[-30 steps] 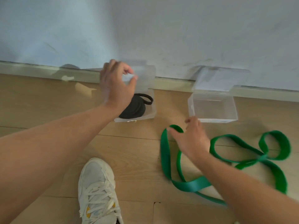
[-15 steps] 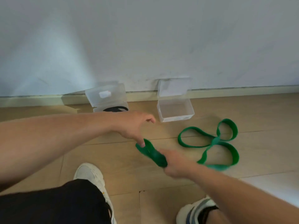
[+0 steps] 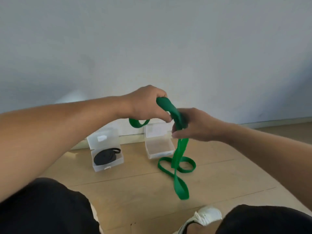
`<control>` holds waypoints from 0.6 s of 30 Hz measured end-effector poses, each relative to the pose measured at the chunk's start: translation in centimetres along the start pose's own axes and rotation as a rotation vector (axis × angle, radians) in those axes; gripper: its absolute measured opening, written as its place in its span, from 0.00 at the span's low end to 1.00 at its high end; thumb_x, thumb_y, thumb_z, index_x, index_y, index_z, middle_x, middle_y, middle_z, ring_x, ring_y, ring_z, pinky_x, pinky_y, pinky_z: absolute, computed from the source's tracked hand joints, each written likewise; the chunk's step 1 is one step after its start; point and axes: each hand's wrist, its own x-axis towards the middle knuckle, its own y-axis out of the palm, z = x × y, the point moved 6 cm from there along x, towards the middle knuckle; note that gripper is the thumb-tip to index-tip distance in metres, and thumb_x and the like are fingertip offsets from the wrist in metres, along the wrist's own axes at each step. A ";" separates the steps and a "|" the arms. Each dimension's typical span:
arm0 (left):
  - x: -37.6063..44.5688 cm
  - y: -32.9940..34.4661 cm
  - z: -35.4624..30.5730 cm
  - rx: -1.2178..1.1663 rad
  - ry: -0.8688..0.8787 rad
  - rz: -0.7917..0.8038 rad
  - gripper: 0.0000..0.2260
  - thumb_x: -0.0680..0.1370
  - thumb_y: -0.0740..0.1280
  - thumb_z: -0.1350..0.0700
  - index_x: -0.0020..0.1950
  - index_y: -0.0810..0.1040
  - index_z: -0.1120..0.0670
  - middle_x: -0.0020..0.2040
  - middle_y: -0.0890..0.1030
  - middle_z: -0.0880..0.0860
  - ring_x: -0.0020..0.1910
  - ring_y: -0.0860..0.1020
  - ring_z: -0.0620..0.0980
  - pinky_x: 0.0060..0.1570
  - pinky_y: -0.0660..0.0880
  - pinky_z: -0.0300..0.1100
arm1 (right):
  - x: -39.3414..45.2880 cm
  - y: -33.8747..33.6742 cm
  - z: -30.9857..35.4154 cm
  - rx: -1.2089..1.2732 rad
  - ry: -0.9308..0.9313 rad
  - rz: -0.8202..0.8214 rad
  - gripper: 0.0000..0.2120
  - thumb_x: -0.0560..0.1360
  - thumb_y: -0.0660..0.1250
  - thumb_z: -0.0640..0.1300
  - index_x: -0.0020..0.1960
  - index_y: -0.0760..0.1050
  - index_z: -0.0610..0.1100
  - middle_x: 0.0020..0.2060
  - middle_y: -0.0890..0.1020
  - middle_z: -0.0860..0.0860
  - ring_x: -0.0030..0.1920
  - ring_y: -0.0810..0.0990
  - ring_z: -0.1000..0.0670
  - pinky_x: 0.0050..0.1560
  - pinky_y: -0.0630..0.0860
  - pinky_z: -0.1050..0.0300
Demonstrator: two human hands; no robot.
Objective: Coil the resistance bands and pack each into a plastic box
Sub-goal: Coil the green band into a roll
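Note:
Both hands hold the green resistance band (image 3: 179, 154) up above the floor. My left hand (image 3: 148, 105) grips its top end, and a short loop hangs below that fist. My right hand (image 3: 194, 125) pinches the band just below, with the rest dangling in twisted loops down to the floor. A coiled black band (image 3: 105, 157) lies in the open clear plastic box on the left (image 3: 108, 166). To its right stands a second open clear box (image 3: 159, 149) with nothing in it, lid up against the wall.
Both boxes sit on a wooden floor (image 3: 219, 179) at the foot of a white wall (image 3: 152, 48). My knees in black trousers (image 3: 47, 208) fill the lower corners, and a white shoe (image 3: 204, 217) shows at the bottom right.
My left hand left the black band's box and took the green band. Both hands lifted the band from the floor to above the boxes. The view pulled back and up.

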 end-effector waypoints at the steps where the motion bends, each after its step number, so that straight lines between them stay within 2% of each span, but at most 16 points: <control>1: -0.4 -0.4 -0.8 -0.073 0.010 -0.010 0.08 0.71 0.79 0.56 0.43 0.81 0.54 0.33 0.81 0.45 0.32 0.78 0.43 0.33 0.72 0.34 | -0.1 0.8 -0.6 0.024 0.018 -0.003 0.17 0.68 0.79 0.48 0.55 0.80 0.53 0.45 0.86 0.56 0.47 0.84 0.58 0.52 0.79 0.59; 3: -1.2 -0.7 -1.8 -0.264 0.040 -0.029 0.05 0.72 0.76 0.61 0.43 0.81 0.55 0.32 0.81 0.47 0.34 0.80 0.47 0.38 0.77 0.40 | -0.1 3.1 -2.1 0.079 0.076 0.010 0.22 0.65 0.82 0.55 0.56 0.80 0.56 0.47 0.85 0.60 0.47 0.82 0.63 0.54 0.77 0.64; 6: -2.3 -1.0 -2.1 -0.581 0.104 -0.097 0.03 0.70 0.73 0.60 0.40 0.81 0.53 0.30 0.78 0.53 0.34 0.77 0.52 0.48 0.77 0.53 | -0.1 6.7 -3.8 0.149 0.158 0.107 0.29 0.63 0.82 0.59 0.61 0.78 0.57 0.55 0.83 0.58 0.55 0.82 0.57 0.63 0.77 0.56; 9: -3.1 -1.6 -2.7 -0.806 0.173 -0.136 0.04 0.71 0.71 0.62 0.41 0.81 0.53 0.32 0.79 0.54 0.33 0.77 0.52 0.45 0.76 0.50 | -0.1 8.8 -4.8 0.200 0.190 0.206 0.23 0.68 0.80 0.54 0.61 0.80 0.56 0.56 0.83 0.58 0.58 0.81 0.56 0.63 0.76 0.59; 12: -3.5 -3.0 -2.7 -0.979 0.233 -0.200 0.03 0.73 0.70 0.62 0.44 0.80 0.55 0.36 0.81 0.53 0.35 0.78 0.52 0.42 0.76 0.46 | 0.6 10.1 -6.1 0.197 0.208 0.232 0.14 0.72 0.77 0.54 0.56 0.83 0.54 0.52 0.84 0.59 0.53 0.82 0.58 0.51 0.77 0.66; 14: -3.4 -3.4 -1.9 -0.971 0.222 -0.222 0.03 0.74 0.70 0.61 0.46 0.80 0.55 0.38 0.82 0.52 0.35 0.79 0.52 0.41 0.76 0.45 | 1.0 10.5 -7.1 0.219 0.259 0.221 0.09 0.77 0.71 0.53 0.55 0.83 0.52 0.51 0.84 0.57 0.51 0.82 0.53 0.43 0.77 0.63; 15: -3.3 -3.3 -1.2 -0.923 0.198 -0.223 0.02 0.74 0.70 0.60 0.46 0.81 0.54 0.38 0.83 0.52 0.35 0.79 0.51 0.40 0.76 0.44 | 1.2 10.4 -7.5 0.278 0.298 0.211 0.10 0.80 0.67 0.51 0.59 0.81 0.52 0.54 0.84 0.56 0.53 0.83 0.50 0.41 0.78 0.59; 17: -3.1 -2.6 0.3 -0.840 0.112 -0.200 0.01 0.76 0.71 0.57 0.46 0.82 0.52 0.38 0.82 0.51 0.33 0.78 0.50 0.38 0.74 0.44 | 1.4 9.8 -8.3 0.419 0.373 0.183 0.17 0.83 0.63 0.49 0.72 0.70 0.55 0.61 0.82 0.53 0.56 0.85 0.46 0.40 0.79 0.54; 18: -3.0 -2.0 1.0 -0.824 0.063 -0.190 0.02 0.78 0.71 0.55 0.46 0.83 0.51 0.37 0.81 0.51 0.31 0.76 0.49 0.36 0.73 0.44 | 1.5 9.7 -8.6 0.437 0.383 0.194 0.24 0.83 0.64 0.48 0.76 0.63 0.58 0.63 0.81 0.52 0.56 0.85 0.45 0.41 0.81 0.52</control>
